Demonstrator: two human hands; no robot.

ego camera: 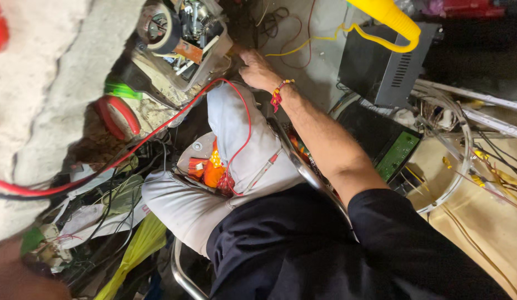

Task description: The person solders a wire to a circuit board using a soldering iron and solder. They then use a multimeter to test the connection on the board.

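My right hand (259,69), with a red thread band at the wrist, reaches out from a black sleeve to the corner of an opened device (183,39) with a motor and bare wiring inside. The fingers are bent against its metal frame, and whether they grip it is hidden. A red wire (158,125) runs from the device across my grey trousers (236,128) to a thin test probe (263,169) lying on my lap. Orange parts (211,166) sit between my knees. A blurred skin-coloured shape (19,275) at the lower left may be my left hand.
A black vented box (381,69) and a yellow hose (389,19) sit at the upper right, a green circuit board (397,155) below them. Red-handled pliers (119,114) lie left of the device. Loose cables, a white ring (461,144) and yellow plastic (136,250) crowd the floor.
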